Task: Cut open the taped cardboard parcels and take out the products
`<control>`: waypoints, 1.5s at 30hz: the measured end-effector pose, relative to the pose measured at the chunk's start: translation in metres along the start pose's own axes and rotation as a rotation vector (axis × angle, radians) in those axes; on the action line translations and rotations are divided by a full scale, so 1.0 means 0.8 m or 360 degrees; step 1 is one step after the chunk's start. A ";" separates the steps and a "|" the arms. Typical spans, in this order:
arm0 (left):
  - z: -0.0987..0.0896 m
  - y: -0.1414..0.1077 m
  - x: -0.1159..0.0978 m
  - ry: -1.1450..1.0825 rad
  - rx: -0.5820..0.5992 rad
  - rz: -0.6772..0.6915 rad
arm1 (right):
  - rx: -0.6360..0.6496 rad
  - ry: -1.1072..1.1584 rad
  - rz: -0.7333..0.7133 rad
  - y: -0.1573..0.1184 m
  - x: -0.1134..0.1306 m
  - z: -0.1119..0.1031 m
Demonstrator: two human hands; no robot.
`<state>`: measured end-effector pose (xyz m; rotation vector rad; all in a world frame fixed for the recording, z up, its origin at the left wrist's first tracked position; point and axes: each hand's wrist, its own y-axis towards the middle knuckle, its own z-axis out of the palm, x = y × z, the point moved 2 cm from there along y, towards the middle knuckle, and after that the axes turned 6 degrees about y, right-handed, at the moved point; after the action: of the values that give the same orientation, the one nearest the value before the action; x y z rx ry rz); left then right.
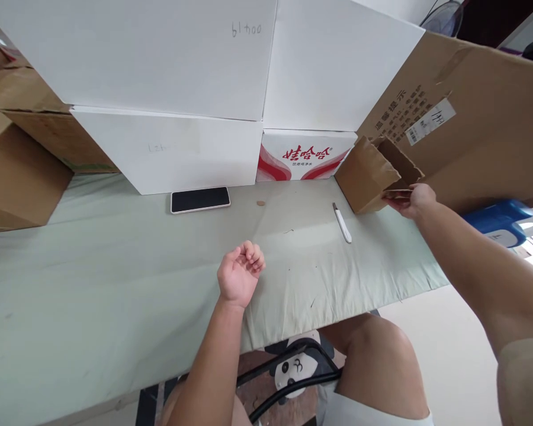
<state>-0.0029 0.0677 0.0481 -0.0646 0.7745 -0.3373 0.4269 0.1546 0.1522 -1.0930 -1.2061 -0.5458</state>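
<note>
My left hand hovers palm up over the front part of the cloth-covered table. Its fingers are loosely curled, the thumb stands apart and the palm is bare. At the right, my right hand grips the near edge of a small open-topped cardboard box; the fingertips are partly hidden there. The box stands tilted in the table's back right corner. A white-handled knife-like tool lies left of it, apart from both hands.
A phone lies by the white panels at the back. Beside them stands a white box with red lettering. Large cardboard walls the right side, with a blue container beyond. An open carton sits at left.
</note>
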 end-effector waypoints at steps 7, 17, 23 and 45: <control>-0.001 0.007 0.007 0.0005 -0.0011 0.0006 | 0.0353 -0.0143 -0.0092 0.017 -0.003 0.061; -0.005 0.013 0.004 -0.0049 -0.0004 0.0039 | 0.0953 -0.0818 0.0027 -0.011 -0.033 0.106; -0.010 -0.006 -0.002 -0.0150 0.0011 0.0064 | 0.1230 -0.1113 -0.0158 -0.106 -0.076 0.146; -0.119 -0.100 -0.096 -0.0757 -0.0332 0.0357 | 0.2669 -0.0840 -0.2345 -0.708 -0.384 0.561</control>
<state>-0.1418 0.0235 0.0463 -0.2429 0.3369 -0.0207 -0.3471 0.2536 0.0663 1.2980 -2.0802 -0.0687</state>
